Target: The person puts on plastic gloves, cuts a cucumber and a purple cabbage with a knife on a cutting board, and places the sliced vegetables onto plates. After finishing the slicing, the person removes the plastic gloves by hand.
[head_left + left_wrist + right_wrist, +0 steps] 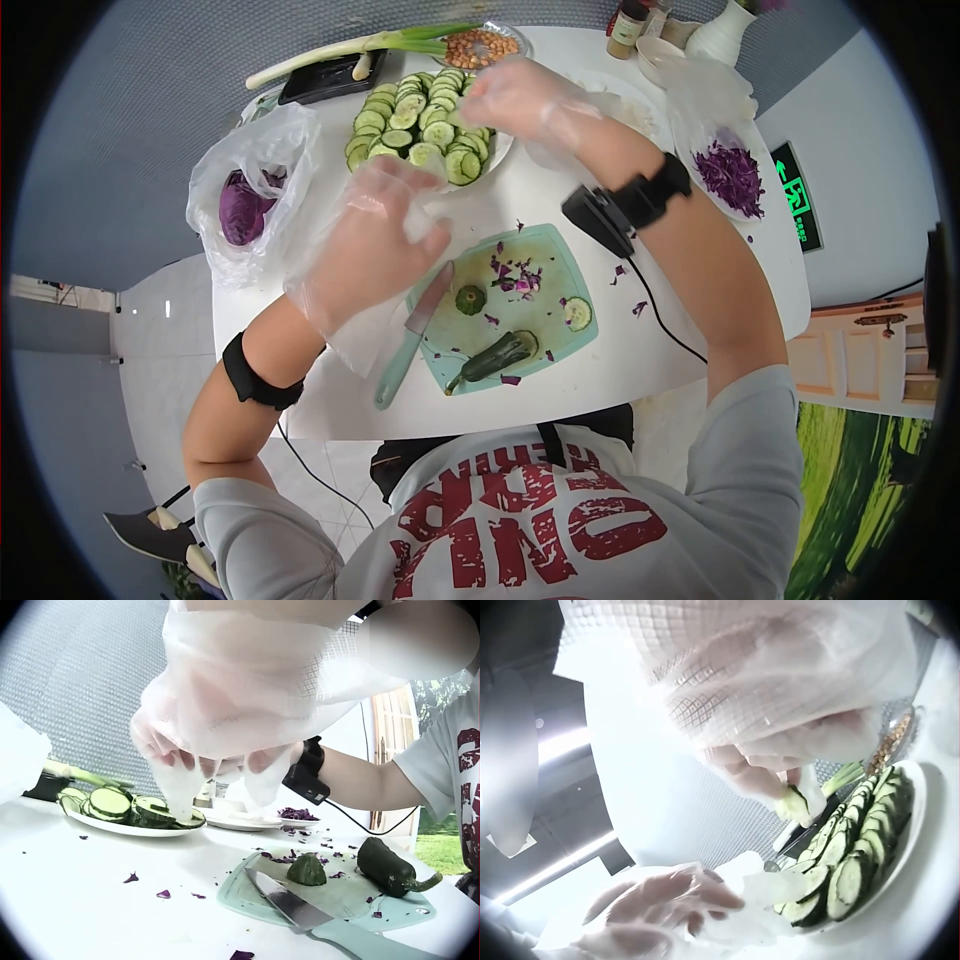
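lying nearest the person, a cucumber stem piece rests on the pale green cutting board. the knife crosses the board's left edge, blade on the board, handle beyond it. farther up the board are one loose slice, a cucumber end and purple scraps.

beyond the board, the left hand, in a clear glove, reaches toward the near side of the white plate; fingers loosely bent, thumb apart, nothing seen in the grip. contact with the plate: cannot tell. the cucumber slices lie on this plate in overlapping rows. the right hand, also gloved, is above the plate's right side, pinching one cucumber slice between its fingertips.

to the left, purple cabbage sits in a plastic bag; to the right is shredded cabbage. farthest out are a black tray, a scallion across it, and a dish of nuts.
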### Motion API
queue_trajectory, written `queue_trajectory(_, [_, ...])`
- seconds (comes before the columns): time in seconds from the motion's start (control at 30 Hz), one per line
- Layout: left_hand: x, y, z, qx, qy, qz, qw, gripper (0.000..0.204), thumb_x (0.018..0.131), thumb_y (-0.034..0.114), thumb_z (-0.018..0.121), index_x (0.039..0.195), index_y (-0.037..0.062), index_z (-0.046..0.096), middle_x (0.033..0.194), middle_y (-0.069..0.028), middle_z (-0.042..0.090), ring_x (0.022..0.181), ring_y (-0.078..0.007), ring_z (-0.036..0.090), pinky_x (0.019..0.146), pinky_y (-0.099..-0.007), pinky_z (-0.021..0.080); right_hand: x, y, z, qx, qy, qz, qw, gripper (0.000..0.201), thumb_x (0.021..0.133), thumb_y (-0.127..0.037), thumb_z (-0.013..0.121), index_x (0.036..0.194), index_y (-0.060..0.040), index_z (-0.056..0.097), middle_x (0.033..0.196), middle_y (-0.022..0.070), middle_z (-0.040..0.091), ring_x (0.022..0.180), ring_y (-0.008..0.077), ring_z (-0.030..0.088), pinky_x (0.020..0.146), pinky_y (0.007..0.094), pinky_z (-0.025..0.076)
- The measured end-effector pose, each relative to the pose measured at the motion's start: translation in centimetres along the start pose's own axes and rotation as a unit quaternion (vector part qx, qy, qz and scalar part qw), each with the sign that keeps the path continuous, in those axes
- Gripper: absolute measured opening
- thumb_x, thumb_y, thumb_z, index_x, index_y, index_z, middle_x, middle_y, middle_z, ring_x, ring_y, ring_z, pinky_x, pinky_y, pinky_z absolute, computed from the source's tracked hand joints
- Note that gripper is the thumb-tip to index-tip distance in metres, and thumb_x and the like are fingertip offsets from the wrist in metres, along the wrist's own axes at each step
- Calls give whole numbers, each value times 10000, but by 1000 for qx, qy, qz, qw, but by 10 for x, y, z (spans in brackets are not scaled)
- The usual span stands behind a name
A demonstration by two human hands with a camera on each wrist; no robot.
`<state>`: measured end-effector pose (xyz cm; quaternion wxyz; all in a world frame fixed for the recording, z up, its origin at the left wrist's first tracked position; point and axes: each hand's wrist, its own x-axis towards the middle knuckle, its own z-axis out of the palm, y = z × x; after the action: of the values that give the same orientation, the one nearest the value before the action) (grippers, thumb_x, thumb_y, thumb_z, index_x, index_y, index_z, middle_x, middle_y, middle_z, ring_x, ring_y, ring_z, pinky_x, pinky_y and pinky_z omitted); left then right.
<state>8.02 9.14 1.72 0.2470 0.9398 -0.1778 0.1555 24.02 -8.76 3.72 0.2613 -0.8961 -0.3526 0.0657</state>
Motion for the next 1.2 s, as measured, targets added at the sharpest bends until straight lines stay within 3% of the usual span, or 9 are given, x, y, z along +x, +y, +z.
queue_trajectory(0.03, [-1,-2,0,-7,-2,-4,1000,255,781,141,676,1009,28,659,1042,-186,568,1022,-365,564,876,-441,473,16,7,6,0,0,-2,1000,207,846,-267,657,925,-83,709,813,53,692,756,172,629,711,315,511])
queue_trajectory(0.1, [-5,-5,0,-12,-4,-9,1000,252,779,143,677,1004,31,658,1032,-181,566,1033,-367,554,886,-447,468,41,10,16,-338,37,-226,913,241,852,-283,618,957,-94,723,937,59,715,872,256,660,786,366,531])
queue_trajectory(0.2, [-10,-10,0,2,-12,11,1000,281,784,49,667,1062,44,632,1015,-153,549,942,-337,576,822,-405,475,67,-4,26,-343,-47,-104,932,288,867,-298,566,985,-93,729,1048,85,697,984,304,648,853,398,528])
queue_trajectory(0.3, [-15,-13,-1,-41,-28,32,998,247,777,3,642,1022,37,624,978,-141,555,930,-323,582,796,-398,482,84,-9,39,-314,-42,-54,947,293,862,-265,546,989,-75,730,1049,119,689,1000,306,646,861,400,522])
queue_trajectory(0.37, [-15,-10,-1,-138,-117,-91,979,189,757,-34,625,934,33,636,948,-133,570,929,-313,587,791,-392,490,92,-11,44,-289,-30,-33,956,291,851,-244,541,986,-72,732,1050,127,688,992,310,647,859,401,523])
queue_trajectory(0.47, [-17,-11,-3,-102,-145,-51,983,124,771,-34,618,870,31,656,937,-135,585,931,-307,589,804,-386,490,108,-9,55,-259,-16,14,966,294,831,-217,532,984,-69,735,1052,138,689,980,321,649,850,403,526])
queue_trajectory(0.83, [-21,-2,3,-78,-65,10,995,249,839,250,687,899,8,678,905,-158,626,885,-359,603,828,-415,483,76,-19,41,-83,77,99,989,355,826,-315,571,998,-49,731,1063,149,694,979,334,655,857,401,524])
queue_trajectory(0.93, [-19,1,2,-93,-70,14,993,271,845,260,688,926,2,668,919,-166,621,891,-360,603,822,-417,480,40,-20,31,-40,145,14,989,389,822,-360,594,1030,-57,721,1038,155,702,970,320,660,852,390,523])
queue_trajectory(1.2, [-23,12,11,-64,-90,19,994,163,827,90,659,962,0,643,921,-154,591,920,-336,584,823,-394,465,-84,-5,4,-8,-8,-59,998,248,819,-203,626,948,-9,712,886,151,705,789,232,677,730,340,521])
